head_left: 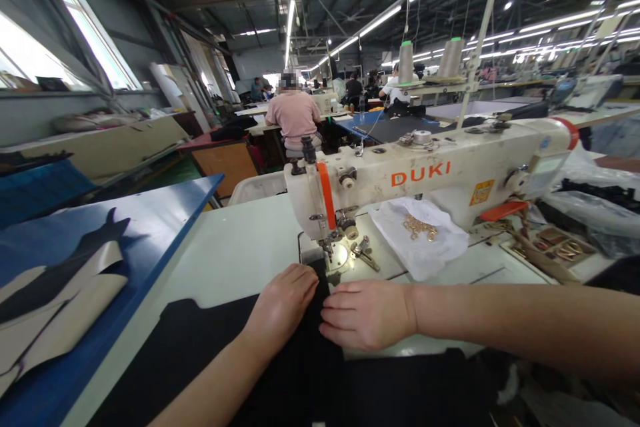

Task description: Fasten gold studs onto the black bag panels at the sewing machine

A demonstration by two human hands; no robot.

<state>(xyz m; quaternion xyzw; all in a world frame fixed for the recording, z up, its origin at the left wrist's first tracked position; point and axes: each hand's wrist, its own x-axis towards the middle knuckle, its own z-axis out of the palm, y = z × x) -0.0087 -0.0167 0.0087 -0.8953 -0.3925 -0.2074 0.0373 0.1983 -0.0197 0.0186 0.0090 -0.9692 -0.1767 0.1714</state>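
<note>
Black fabric (pixel 215 333) lies across the pale table and runs up in a narrow strip to the needle area of a white sewing machine (pixel 380 180). My left hand (pixel 285 300) is closed on the fabric just before the needle, its fingertips pressed together at the strip's left side. On the right side of the strip, my right hand (pixel 367 313) rests with its fingers close together on the fabric edge; its thumb is hidden. A small metal guide (pixel 364 253) sits right of the needle plate.
Gold-coloured metal pieces (pixel 420 228) lie on a white plastic bag (pixel 425 257) under the machine arm. At left, a blue table (pixel 165 220) holds beige and black cut pieces (pixel 95 293). A small parts tray (pixel 563 243) is at right. A person in pink (pixel 293 113) sits ahead.
</note>
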